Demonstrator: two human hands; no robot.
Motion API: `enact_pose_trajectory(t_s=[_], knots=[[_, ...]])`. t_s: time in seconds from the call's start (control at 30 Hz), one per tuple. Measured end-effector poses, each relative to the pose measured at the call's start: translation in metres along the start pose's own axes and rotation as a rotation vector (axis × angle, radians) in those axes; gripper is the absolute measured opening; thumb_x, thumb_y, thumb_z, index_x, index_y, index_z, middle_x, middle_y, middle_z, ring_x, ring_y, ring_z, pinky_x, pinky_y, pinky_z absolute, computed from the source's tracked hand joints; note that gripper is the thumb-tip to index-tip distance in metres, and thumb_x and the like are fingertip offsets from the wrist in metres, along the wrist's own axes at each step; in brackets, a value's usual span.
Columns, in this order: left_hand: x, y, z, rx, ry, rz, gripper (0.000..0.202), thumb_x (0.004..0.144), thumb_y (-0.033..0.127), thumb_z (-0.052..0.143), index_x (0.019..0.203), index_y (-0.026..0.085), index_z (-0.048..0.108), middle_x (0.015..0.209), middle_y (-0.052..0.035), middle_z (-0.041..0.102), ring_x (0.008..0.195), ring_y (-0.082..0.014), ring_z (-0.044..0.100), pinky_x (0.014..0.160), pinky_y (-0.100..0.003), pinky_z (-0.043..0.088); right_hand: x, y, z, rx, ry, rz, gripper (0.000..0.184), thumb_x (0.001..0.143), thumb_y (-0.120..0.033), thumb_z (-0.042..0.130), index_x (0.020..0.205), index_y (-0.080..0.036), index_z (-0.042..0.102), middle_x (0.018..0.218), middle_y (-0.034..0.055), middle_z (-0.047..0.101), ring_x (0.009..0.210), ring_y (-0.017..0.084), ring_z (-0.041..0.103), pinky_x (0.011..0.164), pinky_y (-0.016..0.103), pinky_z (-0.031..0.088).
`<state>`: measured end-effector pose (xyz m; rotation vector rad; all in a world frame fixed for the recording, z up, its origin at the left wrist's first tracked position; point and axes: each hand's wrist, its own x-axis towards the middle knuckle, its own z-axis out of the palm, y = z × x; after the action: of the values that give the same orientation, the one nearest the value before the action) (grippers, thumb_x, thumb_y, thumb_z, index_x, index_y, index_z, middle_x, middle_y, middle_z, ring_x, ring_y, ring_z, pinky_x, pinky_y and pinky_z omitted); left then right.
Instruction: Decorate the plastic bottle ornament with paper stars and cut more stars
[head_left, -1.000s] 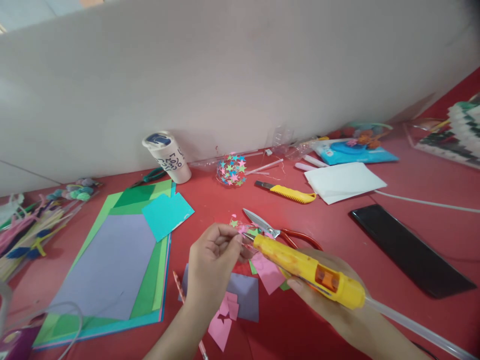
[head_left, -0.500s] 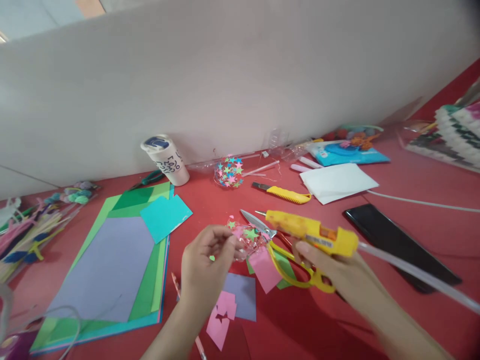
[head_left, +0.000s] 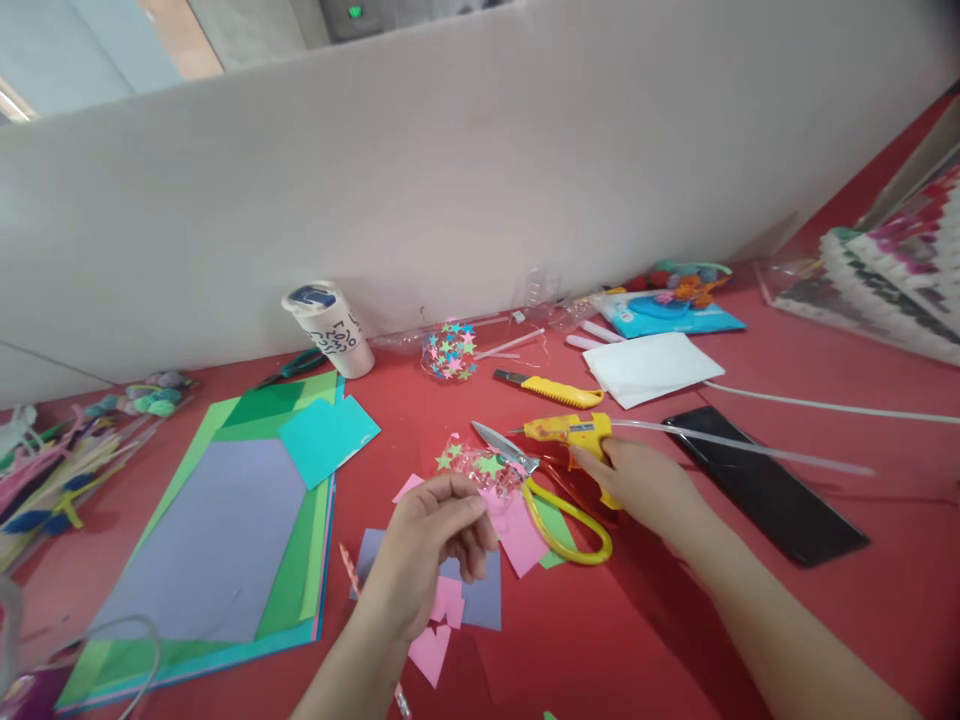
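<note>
Right hand (head_left: 641, 485) wrapped round a chunky yellow plastic glue gun (head_left: 564, 429), right of centre; left hand (head_left: 435, 535), lower middle, loosely curled, can't tell if holding anything.

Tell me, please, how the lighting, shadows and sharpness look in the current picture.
In the head view, soft, fairly even light on the pale wall; in the same head view, a dark shadow on the red table below the right hand, a darkened upper right corner, and print on the yellow glue gun too small to read.
</note>
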<state>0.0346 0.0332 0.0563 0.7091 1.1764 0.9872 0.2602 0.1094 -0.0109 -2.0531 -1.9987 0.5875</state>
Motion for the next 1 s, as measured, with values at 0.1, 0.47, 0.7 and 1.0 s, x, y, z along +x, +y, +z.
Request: enact_pose_trajectory(t_s=[0.1, 0.47, 0.7, 1.0], knots=[[-0.001, -0.004, 0.002, -0.017, -0.013, -0.033, 0.011, 0.069, 0.023, 0.060, 0.063, 0.015, 0.054, 0.046, 0.0010, 0.059, 0.032, -0.0054, 0.046, 0.034, -0.015, 0.031, -0.005, -0.003, -0.006, -0.054, 0.100, -0.072, 0.036, 0.083, -0.042, 0.054, 0.057, -0.018, 0.053, 0.060, 0.0093, 0.061, 0.062, 0.023, 0.060, 0.058, 0.034, 0.041], [-0.001, -0.014, 0.009, -0.074, -0.134, -0.202, 0.010, 0.070, 0.024, 0.058, 0.066, 0.016, 0.055, 0.045, 0.0018, 0.059, 0.029, -0.0048, 0.044, 0.030, -0.014, 0.029, -0.063, -0.053, -0.027, 0.556, -0.083, -0.721, 0.011, 0.087, -0.020, 0.052, 0.092, -0.022, 0.062, 0.089, 0.0009, 0.068, 0.082, 0.013, 0.063, 0.075, 0.022, 0.048], [0.000, -0.023, 0.012, -0.143, -0.311, -0.303, 0.010, 0.071, 0.021, 0.053, 0.064, 0.015, 0.056, 0.042, 0.0028, 0.052, 0.026, -0.0046, 0.039, 0.027, -0.015, 0.023, -0.061, -0.047, -0.027, 0.732, -0.177, -0.761, 0.011, 0.085, -0.013, 0.056, 0.082, -0.020, 0.064, 0.082, 0.0007, 0.067, 0.076, 0.012, 0.062, 0.073, 0.023, 0.048], [-0.002, -0.039, -0.005, 0.441, 0.153, 0.035, 0.021, 0.078, 0.035, 0.056, 0.064, 0.019, 0.050, 0.048, 0.0059, 0.044, 0.039, -0.0085, 0.038, 0.042, -0.021, 0.029, -0.060, -0.038, -0.028, 0.922, -0.129, -0.590, 0.013, 0.088, -0.021, 0.051, 0.078, -0.020, 0.059, 0.078, 0.0008, 0.062, 0.073, 0.013, 0.058, 0.065, 0.023, 0.045]])
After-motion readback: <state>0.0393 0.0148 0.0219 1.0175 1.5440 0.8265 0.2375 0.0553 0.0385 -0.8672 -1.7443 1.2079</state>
